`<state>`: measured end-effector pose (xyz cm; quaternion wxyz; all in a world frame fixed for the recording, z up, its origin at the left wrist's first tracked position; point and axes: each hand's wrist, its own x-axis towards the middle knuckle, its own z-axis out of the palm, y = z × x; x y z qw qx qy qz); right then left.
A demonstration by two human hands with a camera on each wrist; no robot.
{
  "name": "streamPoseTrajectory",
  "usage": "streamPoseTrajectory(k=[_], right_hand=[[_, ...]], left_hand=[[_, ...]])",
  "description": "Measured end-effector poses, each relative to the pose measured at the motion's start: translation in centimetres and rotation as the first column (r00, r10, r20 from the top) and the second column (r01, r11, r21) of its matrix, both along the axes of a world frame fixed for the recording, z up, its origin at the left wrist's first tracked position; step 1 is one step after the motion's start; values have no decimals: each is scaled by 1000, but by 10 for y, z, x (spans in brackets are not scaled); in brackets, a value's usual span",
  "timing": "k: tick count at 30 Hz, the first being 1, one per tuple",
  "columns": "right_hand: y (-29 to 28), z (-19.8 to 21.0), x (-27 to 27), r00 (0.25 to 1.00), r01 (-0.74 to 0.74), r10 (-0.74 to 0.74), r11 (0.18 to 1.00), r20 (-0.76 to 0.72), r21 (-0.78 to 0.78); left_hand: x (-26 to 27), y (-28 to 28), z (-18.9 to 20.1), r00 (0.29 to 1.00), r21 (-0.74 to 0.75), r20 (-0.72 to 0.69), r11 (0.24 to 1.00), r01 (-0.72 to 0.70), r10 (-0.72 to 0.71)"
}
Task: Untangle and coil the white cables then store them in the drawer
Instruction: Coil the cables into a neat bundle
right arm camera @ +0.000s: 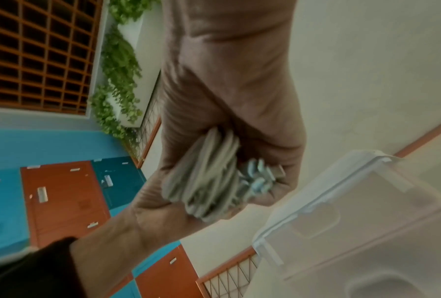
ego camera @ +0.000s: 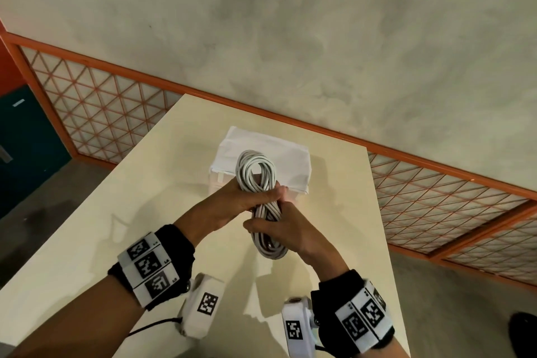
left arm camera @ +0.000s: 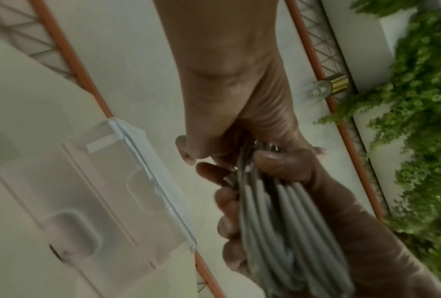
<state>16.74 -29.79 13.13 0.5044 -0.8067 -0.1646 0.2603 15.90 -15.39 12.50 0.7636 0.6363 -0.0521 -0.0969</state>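
Note:
A bundle of white cable [ego camera: 255, 169], coiled into a long figure-eight, is held above the cream table [ego camera: 139, 212]. My left hand [ego camera: 261, 196] grips its waist from the left. Just below, my right hand [ego camera: 261, 227] wraps the lower half from the right. In the left wrist view the grey-white strands [left arm camera: 277, 221] run through my right hand [left arm camera: 290, 171], with my left hand [left arm camera: 227, 121] above. In the right wrist view the cable [right arm camera: 204, 177] and its plug ends [right arm camera: 260, 179] sit in my right hand [right arm camera: 239, 121]. Behind the hands stands the translucent drawer box [ego camera: 279, 148], shut.
The drawer box [left arm camera: 99, 191] [right arm camera: 367, 211] sits mid-table toward the far edge. An orange lattice railing [ego camera: 96, 102] runs behind the table along a concrete wall. Hanging green plants [left arm camera: 418, 121] and blue and orange lockers [right arm camera: 61, 201] show in the wrist views.

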Motion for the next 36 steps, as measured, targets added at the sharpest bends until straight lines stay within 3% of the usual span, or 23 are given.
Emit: streamPoseTrajectory(k=[7,11,13,21,26,30,32,36], right_hand=[[3,-5,-1,998,40,-35,996,-59,77],[7,-2,-5,987,49,-5,961,-160,271],[10,-1,-7,985,79,-30,954,-170,290],[17,-14,-4,972,174,-182,983,152,61],[16,-24,-3,969,198,-200,980,143,32],[9,-20,-1,971,179,-174,984,161,-13],[6,-20,1,970,185,-175,982,167,-43],[8,-19,-4,977,184,-178,982,120,-43]], left_hand=[[2,-6,2,1000,19,-22,1000,16,-15],[8,-5,0,999,50,-46,999,-21,24],[9,-4,0,998,34,-53,999,-27,29],[6,-12,-8,990,-23,-109,995,-94,91],[7,-22,-13,961,-78,-221,979,-188,167],[6,-17,-13,978,-224,-208,972,-72,24],[9,-14,-12,982,-346,-186,935,-78,13],[18,-12,-8,968,-462,-142,850,-251,209]])
